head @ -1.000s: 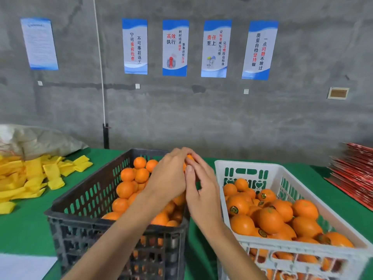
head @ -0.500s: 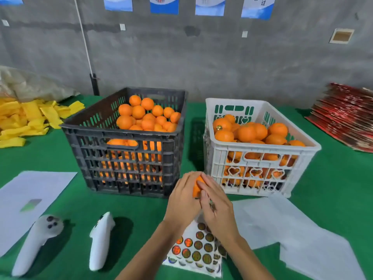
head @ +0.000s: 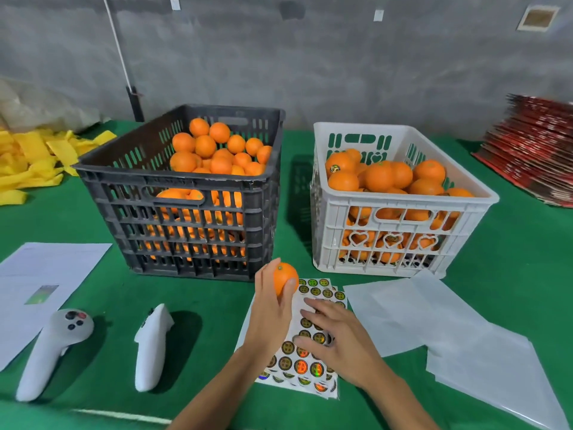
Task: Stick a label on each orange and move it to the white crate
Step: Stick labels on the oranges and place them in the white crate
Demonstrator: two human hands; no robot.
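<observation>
My left hand (head: 271,308) grips one orange (head: 283,278) just in front of the black crate (head: 186,193), which is heaped with oranges. My right hand (head: 336,338) rests with spread fingers on a sheet of round labels (head: 305,366) lying on the green table. The white crate (head: 400,209) stands to the right, filled with oranges, and one at its left shows a label (head: 334,168). No label is visible on the orange in my hand.
Two white handheld controllers (head: 51,349) (head: 152,346) lie at the front left beside a white paper (head: 37,293). Empty white backing sheets (head: 434,324) lie at the right. Yellow foam sleeves (head: 34,162) are at the far left, and a red stack (head: 536,150) is at the far right.
The view dropped from the wall to the table. Both hands came down from over the crates. My right hand left the orange and moved onto the label sheet; my left still holds the orange.
</observation>
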